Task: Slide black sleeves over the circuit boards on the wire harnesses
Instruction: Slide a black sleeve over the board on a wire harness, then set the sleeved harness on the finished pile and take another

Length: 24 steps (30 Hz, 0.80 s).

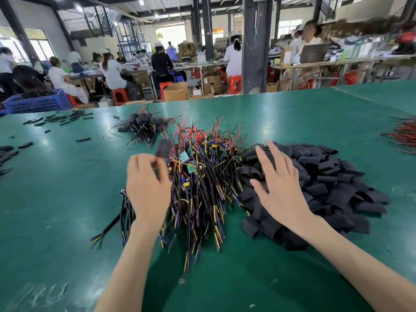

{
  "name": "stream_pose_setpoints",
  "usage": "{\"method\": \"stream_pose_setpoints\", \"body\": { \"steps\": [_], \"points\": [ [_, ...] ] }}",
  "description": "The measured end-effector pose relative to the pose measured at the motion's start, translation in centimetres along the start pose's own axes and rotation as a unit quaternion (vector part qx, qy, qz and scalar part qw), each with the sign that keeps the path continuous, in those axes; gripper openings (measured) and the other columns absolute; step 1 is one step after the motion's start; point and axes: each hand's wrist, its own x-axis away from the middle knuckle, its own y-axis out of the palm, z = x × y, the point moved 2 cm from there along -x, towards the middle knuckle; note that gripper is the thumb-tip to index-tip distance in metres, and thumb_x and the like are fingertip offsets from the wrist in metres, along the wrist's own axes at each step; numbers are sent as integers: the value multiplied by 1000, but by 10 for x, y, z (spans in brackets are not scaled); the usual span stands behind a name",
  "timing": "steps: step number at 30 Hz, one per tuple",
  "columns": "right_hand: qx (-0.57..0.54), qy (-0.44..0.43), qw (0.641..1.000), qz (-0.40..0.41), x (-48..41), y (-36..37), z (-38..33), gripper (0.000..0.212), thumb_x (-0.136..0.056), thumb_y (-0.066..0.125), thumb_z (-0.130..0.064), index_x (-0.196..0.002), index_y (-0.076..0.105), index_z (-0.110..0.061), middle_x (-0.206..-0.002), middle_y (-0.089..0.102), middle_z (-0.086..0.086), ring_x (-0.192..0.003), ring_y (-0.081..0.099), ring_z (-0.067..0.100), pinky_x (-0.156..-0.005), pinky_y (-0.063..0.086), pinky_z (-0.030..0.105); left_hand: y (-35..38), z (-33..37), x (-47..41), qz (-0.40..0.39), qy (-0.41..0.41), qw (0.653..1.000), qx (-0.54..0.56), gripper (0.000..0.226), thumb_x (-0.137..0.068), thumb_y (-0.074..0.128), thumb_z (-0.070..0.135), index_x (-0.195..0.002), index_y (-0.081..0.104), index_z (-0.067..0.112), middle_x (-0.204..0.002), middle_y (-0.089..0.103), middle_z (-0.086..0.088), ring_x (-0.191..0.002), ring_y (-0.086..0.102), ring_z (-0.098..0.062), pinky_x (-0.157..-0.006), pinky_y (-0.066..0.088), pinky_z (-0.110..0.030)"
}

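**Observed.** The left hand (147, 188) holds one wire harness up over the pile of unsleeved harnesses (202, 167). Its fingers are curled and pinch the harness just below a black sleeve (164, 148) that stands above the fingertips. That spot is blurred, so whether the sleeve fully covers the circuit board cannot be confirmed. The right hand (279, 188) hovers over the heap of loose sleeves (326, 183), fingers straight and spread wide, holding nothing.

**Assessment.** The sleeve probably needs seating. Pinch the wires taut and draw the sleeve along squarely until both ends of the board are covered, without snagging the components. Then lay the harness with the finished bundle (144, 124) further back.

**Surface.** A green table (292, 113), with short black offcuts (65, 118) scattered at far left and red wires (403, 136) at the right edge.

**Room.** An open workshop. A blue crate (38, 102) stands beside the table, and other workers sit on red stools (120, 95) at benches behind.
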Motion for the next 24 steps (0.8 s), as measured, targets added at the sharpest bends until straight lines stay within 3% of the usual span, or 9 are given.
{"method": "stream_pose_setpoints", "body": {
  "steps": [4,7,11,13,17,24],
  "points": [
    [23,35,998,-45,0,8,7,60,-89,57,-26,-143,33,-16,-151,21,10,-135,19,29,-105,25,45,4,-42,-2,-101,-129,962,-221,22,-87,59,17,-91,64,-4,-109,53,-25,-105,42,-39,-83,33,-46],
    [25,53,996,-73,-1,12,12,54,-89,55,-27,-139,38,-17,-150,23,9,-135,18,26,-106,23,43,7,-50,5,-153,-212,930,-259,29,-84,59,16,-96,58,-10,-108,52,-32,-108,40,-41,-85,30,-47],
    [17,67,995,-77,-3,12,16,50,-89,56,-26,-136,42,-18,-148,26,7,-133,21,26,-104,25,42,8,-41,6,-135,-166,944,-250,52,-67,68,15,-111,47,-3,-121,44,-27,-112,39,-40,-86,32,-49],
    [13,71,995,-75,-4,11,17,48,-88,56,-25,-134,44,-17,-146,29,7,-131,25,26,-102,27,42,12,-45,7,-196,-117,941,-250,68,-68,73,23,-128,43,10,-137,35,-18,-124,31,-37,-93,31,-54],
    [12,70,993,-90,-3,13,19,47,-89,56,-25,-133,44,-17,-144,30,7,-131,26,26,-102,27,42,19,-61,9,-289,-145,919,-226,65,-83,69,30,-139,37,26,-142,31,-15,-126,32,-40,-99,34,-55],
    [13,75,992,-96,-3,15,22,44,-89,56,-26,-130,46,-17,-142,32,6,-129,27,25,-102,27,41,15,-81,-3,-274,-177,918,-227,63,-84,68,28,-140,37,26,-143,32,-15,-122,37,-44,-101,32,-53]
  ]
}}
